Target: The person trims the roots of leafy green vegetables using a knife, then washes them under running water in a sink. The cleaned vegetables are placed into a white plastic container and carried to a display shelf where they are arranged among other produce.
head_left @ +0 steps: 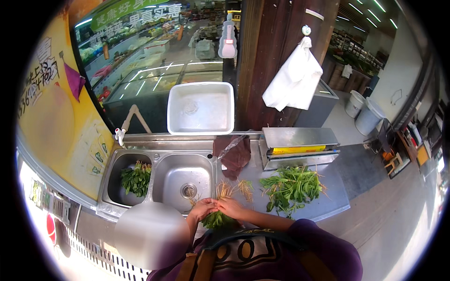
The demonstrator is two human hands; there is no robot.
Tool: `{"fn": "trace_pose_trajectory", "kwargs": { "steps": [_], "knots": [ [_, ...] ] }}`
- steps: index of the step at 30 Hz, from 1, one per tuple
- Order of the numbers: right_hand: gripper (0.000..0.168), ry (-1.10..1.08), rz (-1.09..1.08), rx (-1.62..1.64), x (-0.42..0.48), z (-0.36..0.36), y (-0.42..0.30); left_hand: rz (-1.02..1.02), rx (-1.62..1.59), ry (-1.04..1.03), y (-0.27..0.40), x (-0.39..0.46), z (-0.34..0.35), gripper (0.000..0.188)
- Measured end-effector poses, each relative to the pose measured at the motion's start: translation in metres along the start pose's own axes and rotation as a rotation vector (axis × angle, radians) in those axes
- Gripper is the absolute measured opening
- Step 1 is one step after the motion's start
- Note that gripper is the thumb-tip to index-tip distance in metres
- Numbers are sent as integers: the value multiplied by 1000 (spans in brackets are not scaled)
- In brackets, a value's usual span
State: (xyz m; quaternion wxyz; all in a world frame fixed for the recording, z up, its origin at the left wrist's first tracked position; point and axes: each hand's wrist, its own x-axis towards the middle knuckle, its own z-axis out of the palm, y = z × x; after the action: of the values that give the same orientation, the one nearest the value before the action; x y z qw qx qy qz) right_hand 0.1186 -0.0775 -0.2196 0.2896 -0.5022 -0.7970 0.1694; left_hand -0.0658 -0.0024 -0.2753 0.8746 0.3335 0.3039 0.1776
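My left hand (204, 208) and my right hand (231, 207) meet at the near edge of a steel double sink, fingertips touching. Between them they grip a bunch of leafy greens (217, 221). Its leaves hang toward my body, and its pale roots point away over the counter. What the fingers pinch at the stems is too small to tell. Just right of the roots lies a small heap of loose roots (246, 189). A larger pile of loose greens (291, 186) rests on the steel counter (330, 198) beyond my right forearm.
Another bunch of greens (136, 179) sits in the left sink basin, below a tap (120, 135). The right basin (175, 172) has root scraps near its drain. Behind are a brown cloth (233, 158), a film-wrap dispenser (299, 147) and an upright white tub (200, 109). White plastic bags (295, 80) hang above.
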Motion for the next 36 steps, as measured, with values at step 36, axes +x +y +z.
{"fn": "trace_pose_trajectory", "kwargs": {
  "steps": [36],
  "knots": [
    [13,-229,192,-239,-19,-15,18,306,488,128,-6,19,29,17]
  ]
}}
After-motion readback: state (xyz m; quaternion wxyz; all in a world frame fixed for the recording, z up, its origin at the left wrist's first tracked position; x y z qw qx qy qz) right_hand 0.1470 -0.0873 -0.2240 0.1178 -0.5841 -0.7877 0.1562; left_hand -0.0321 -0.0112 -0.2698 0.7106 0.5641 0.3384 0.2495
